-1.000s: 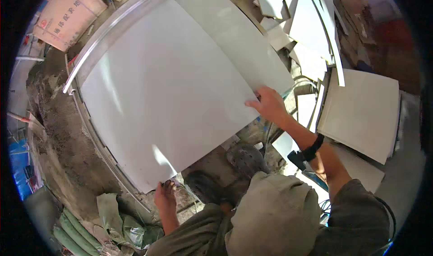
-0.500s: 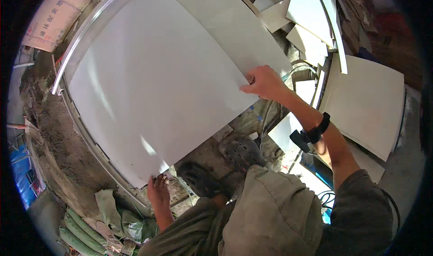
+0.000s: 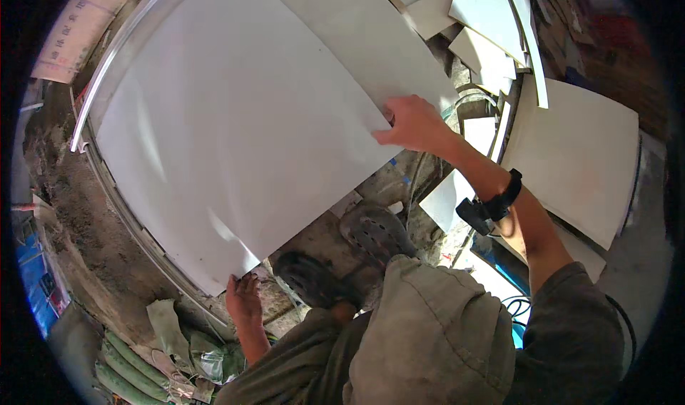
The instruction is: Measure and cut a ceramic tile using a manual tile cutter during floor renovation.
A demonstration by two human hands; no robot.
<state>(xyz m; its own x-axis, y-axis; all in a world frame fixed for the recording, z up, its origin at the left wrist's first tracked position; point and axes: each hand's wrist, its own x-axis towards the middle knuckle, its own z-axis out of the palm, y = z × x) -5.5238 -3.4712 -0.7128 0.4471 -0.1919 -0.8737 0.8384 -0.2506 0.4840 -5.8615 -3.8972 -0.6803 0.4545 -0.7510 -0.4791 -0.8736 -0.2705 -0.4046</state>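
A large, smooth white tile [image 3: 235,119] lies in front of me, its near edge running diagonally above my shoes. My right hand [image 3: 414,125] grips its right edge close to the near right corner, thumb on the top face and the other fingers curled at the side. At the near left corner, my left hand [image 3: 244,299] holds the edge with its fingertips; part of the grip is hidden. Another pale slab [image 3: 371,37] shows along the tile's right side, partly covered by it.
A curved-looking metal rail [image 3: 118,59] borders the left side. Broken tile pieces [image 3: 478,52] lie at the far right, with a big beige slab [image 3: 574,155] nearer. Green rolls [image 3: 132,369] and a cardboard box [image 3: 78,30] are on the left. My dark shoes [image 3: 374,230] stand near the tile's edge.
The view has shifted slightly, so most of the scene sits a little farther left and up. Both hands stay at the same places on the white tile.
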